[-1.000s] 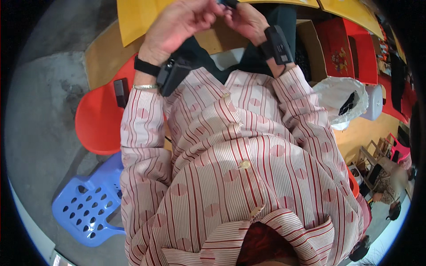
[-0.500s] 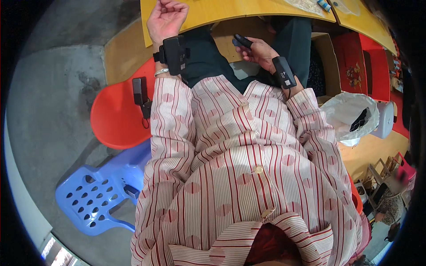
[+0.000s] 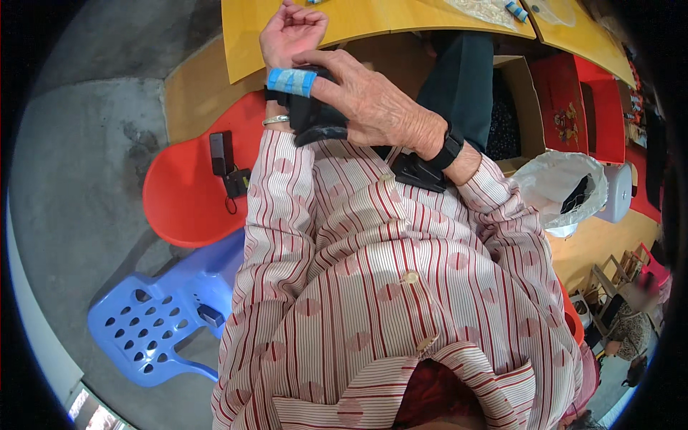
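At the yellow table's edge, my left hand (image 3: 292, 34) is palm up, fingers loosely curled, nothing in it. A silver bangle (image 3: 276, 120) circles that wrist. My right hand (image 3: 376, 100) reaches across and grips the black box-shaped device (image 3: 304, 111) strapped to my left wrist, covering much of it. Blue wrapping (image 3: 292, 82) surrounds one right finger; other fingertips are hidden. A black strap (image 3: 448, 149) rings my right wrist, with a black device (image 3: 418, 172) hanging below it.
The yellow table (image 3: 344, 18) holds a clear bag and small blue rolls (image 3: 516, 11). A red stool (image 3: 186, 197) bears black devices, beside a blue plastic chair (image 3: 154, 322). On the right stand a cardboard box (image 3: 529, 107), red boxes (image 3: 562, 107) and a lined bin (image 3: 548, 179).
My right hand has swung left from above my lap onto the device at my left wrist. My left hand has shifted slightly right.
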Demonstrator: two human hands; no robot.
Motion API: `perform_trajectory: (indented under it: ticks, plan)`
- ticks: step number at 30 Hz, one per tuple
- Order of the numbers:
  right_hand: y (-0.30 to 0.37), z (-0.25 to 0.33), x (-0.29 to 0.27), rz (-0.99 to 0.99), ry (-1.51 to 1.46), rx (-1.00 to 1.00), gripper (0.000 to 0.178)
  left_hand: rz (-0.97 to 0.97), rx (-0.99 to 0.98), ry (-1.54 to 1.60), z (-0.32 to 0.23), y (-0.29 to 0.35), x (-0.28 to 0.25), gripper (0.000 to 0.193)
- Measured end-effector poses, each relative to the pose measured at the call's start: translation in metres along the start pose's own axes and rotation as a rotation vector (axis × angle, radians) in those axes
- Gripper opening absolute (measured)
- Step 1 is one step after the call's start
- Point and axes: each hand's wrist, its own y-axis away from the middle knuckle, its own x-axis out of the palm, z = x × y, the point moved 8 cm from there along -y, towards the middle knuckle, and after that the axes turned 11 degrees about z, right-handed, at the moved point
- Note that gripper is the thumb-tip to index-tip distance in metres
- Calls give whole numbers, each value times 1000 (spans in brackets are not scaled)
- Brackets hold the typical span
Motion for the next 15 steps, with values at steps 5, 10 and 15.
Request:
perform_trajectory:
  ticks: [5, 10, 15]
  plan:
    - [5, 1, -4, -20, -32, -46, 65, -4, 10, -225, 21, 1, 10, 12]
    - [1, -8, 13, 46, -110, 33, 69, -187, 430, -1096, -9, 26, 46, 15]
    - [7, -12, 1, 22, -127, 64, 76, 5, 445, -1466, 15, 10, 80, 18]
